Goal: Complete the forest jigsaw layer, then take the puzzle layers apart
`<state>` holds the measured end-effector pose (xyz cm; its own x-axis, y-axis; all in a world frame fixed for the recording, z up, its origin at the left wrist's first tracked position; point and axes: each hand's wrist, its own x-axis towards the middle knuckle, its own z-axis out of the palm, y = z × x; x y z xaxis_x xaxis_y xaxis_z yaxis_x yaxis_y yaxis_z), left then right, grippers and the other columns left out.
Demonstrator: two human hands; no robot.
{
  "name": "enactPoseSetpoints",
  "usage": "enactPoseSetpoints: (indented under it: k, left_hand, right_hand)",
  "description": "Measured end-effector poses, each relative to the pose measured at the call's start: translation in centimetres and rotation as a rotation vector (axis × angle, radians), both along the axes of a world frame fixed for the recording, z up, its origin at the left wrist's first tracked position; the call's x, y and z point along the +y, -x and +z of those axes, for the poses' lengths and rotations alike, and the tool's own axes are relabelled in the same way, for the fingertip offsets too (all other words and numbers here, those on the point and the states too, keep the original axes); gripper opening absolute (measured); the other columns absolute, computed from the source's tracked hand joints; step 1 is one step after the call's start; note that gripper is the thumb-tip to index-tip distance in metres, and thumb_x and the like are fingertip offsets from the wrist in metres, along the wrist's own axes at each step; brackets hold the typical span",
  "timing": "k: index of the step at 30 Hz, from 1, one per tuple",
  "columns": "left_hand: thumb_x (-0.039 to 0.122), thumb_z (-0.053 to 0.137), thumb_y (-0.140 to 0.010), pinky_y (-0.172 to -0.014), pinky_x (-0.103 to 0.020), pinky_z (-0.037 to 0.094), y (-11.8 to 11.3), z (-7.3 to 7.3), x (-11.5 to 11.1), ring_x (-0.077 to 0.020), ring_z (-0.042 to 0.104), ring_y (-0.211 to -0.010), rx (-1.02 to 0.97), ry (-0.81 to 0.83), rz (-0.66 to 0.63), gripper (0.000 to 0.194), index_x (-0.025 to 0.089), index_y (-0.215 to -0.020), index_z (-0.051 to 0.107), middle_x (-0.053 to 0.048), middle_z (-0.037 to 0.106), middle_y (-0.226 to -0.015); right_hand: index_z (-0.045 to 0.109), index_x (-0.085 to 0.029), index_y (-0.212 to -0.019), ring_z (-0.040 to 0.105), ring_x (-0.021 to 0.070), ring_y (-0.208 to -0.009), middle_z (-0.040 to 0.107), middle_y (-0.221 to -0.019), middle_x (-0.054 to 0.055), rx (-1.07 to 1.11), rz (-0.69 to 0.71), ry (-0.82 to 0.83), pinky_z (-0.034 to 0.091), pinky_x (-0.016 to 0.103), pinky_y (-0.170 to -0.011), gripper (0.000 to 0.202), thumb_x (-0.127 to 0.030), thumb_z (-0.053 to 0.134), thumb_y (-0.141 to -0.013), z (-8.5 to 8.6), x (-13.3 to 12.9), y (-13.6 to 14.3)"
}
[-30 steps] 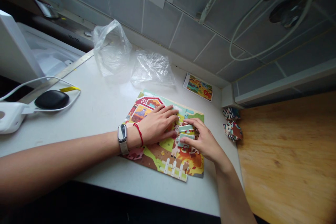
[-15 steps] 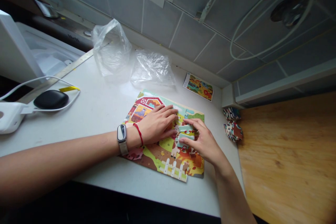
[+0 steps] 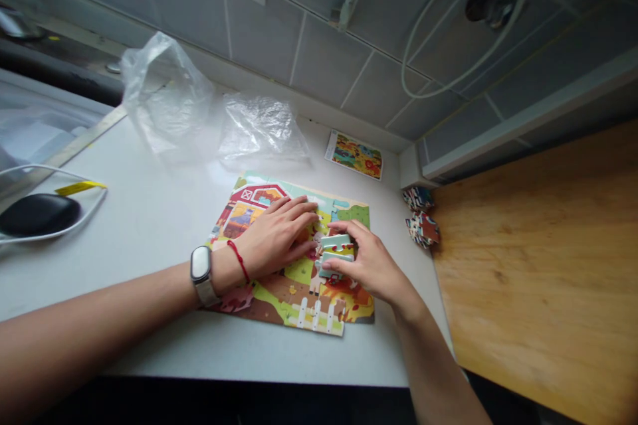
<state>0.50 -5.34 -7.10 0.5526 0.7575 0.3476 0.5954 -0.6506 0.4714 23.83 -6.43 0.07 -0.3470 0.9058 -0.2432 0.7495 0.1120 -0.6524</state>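
Note:
A farm-themed jigsaw puzzle (image 3: 299,272), largely joined, lies on the white counter (image 3: 164,212). My left hand (image 3: 279,232) rests flat across its upper middle, fingers stretched out toward the right; a watch (image 3: 201,265) and a red cord bracelet (image 3: 239,260) are on that wrist. My right hand (image 3: 371,262) grips several puzzle pieces (image 3: 336,255), light blue and yellow, between thumb and fingers, just above the puzzle's right part. Whether the held pieces touch the puzzle beneath, I cannot tell. My right hand hides some of the puzzle's right side.
Two crumpled clear plastic bags (image 3: 172,89) (image 3: 262,126) lie at the back. A small picture card (image 3: 355,155) is near the wall. Stacks of puzzle pieces (image 3: 423,228) sit by the wooden board (image 3: 538,265) at right. A black oval device (image 3: 40,215) and white cable are at left.
The camera view has turned slightly, so the whole scene sits further left. Both hands keep nearly the same place on the puzzle, the right one still holding the pieces.

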Motion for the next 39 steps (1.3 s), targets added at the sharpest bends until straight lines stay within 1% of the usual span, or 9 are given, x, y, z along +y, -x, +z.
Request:
enactPoseSetpoints:
  k: [7,9,13,16,20,24,29,33,39]
  left_hand:
    - [0.048,0.057,-0.105,-0.12,-0.057,0.043,0.3,-0.3,0.3,-0.0339,0.052,-0.146,0.035,0.023,-0.028,0.04,0.023,-0.136,0.061,-0.012,0.059,-0.154]
    - [0.049,0.055,-0.106,-0.12,-0.057,0.044,0.3,-0.4,0.5,-0.0342,0.051,-0.146,0.055,0.018,-0.037,0.04,0.024,-0.136,0.06,-0.012,0.058,-0.155]
    - [0.049,0.054,-0.106,-0.118,-0.059,0.046,0.5,-0.5,0.6,-0.0356,0.051,-0.147,0.091,0.013,-0.061,0.039,0.025,-0.136,0.059,-0.012,0.056,-0.156]
    - [0.047,0.054,-0.106,-0.115,-0.061,0.048,0.4,-0.3,0.8,-0.0367,0.051,-0.145,0.097,0.003,-0.072,0.036,0.026,-0.134,0.06,-0.013,0.057,-0.154]
    - [0.044,0.056,-0.105,-0.114,-0.062,0.048,0.2,-0.2,0.8,-0.0374,0.052,-0.144,0.106,-0.007,-0.065,0.033,0.025,-0.132,0.061,-0.013,0.058,-0.152]
    - [0.04,0.058,-0.104,-0.115,-0.062,0.048,0.0,0.0,0.7,-0.0369,0.052,-0.145,0.122,-0.021,-0.059,0.032,0.025,-0.131,0.061,-0.013,0.058,-0.152]
    - [0.036,0.057,-0.105,-0.114,-0.062,0.05,-0.3,0.7,0.3,-0.0354,0.053,-0.144,0.136,-0.031,-0.042,0.027,0.023,-0.128,0.062,-0.015,0.06,-0.149]
    - [0.029,0.057,-0.105,-0.112,-0.06,0.053,-0.6,1.0,-0.2,-0.0328,0.058,-0.139,0.115,-0.107,-0.053,0.022,0.023,-0.125,0.063,-0.014,0.066,-0.141]
    - [0.022,0.055,-0.104,-0.103,-0.051,0.06,-1.1,1.8,-0.7,-0.0284,0.068,-0.123,0.12,-0.173,-0.072,0.022,0.022,-0.125,0.064,-0.012,0.072,-0.13]
  right_hand:
    - [0.068,-0.023,-0.134,0.066,0.0229,-0.114,0.067,-0.125,0.007,0.142,0.071,-0.016,0.051,0.038,-0.104,0.063,-0.026,0.094,-0.076,2.0,0.2,-1.5]
    - [0.07,-0.023,-0.132,0.066,0.0235,-0.116,0.068,-0.124,0.007,0.163,0.166,0.001,0.051,0.037,-0.105,0.06,-0.026,0.094,-0.077,2.6,0.3,-2.8]
    - [0.07,-0.024,-0.13,0.066,0.0266,-0.112,0.068,-0.119,0.006,-0.05,0.355,0.101,0.054,0.036,-0.097,0.064,-0.023,0.096,-0.071,2.9,-0.4,-4.2]
    - [0.07,-0.016,-0.125,0.069,0.0307,-0.106,0.066,-0.121,0.013,-0.271,0.299,0.127,0.056,0.036,-0.084,0.061,-0.023,0.095,-0.07,2.4,-1.2,-3.9]
    - [0.072,-0.011,-0.115,0.065,0.0406,-0.122,0.067,-0.13,0.023,-0.318,0.211,-0.013,0.057,0.044,-0.094,0.06,-0.017,0.098,-0.062,1.7,-1.8,-3.1]
    - [0.074,-0.014,-0.115,0.064,0.0448,-0.122,0.07,-0.128,0.024,-0.357,0.107,-0.03,0.058,0.05,-0.092,0.069,-0.024,0.103,-0.053,1.6,-1.9,-3.2]
    - [0.077,-0.015,-0.101,0.067,0.0421,-0.116,0.073,-0.116,0.017,-0.288,0.12,0.017,0.054,0.048,-0.099,0.071,-0.039,0.106,-0.041,1.0,-1.0,-4.1]
    - [0.074,-0.02,-0.082,0.07,0.0369,-0.107,0.075,-0.101,0.01,-0.136,0.064,-0.02,0.056,0.041,-0.092,0.064,-0.042,0.105,-0.031,0.2,-0.1,-4.7]
    - [0.064,-0.024,-0.062,0.071,0.03,-0.084,0.068,-0.071,0.002,-0.167,0.132,0.111,0.052,0.036,-0.073,0.049,-0.04,0.104,-0.038,0.0,0.6,-5.6]
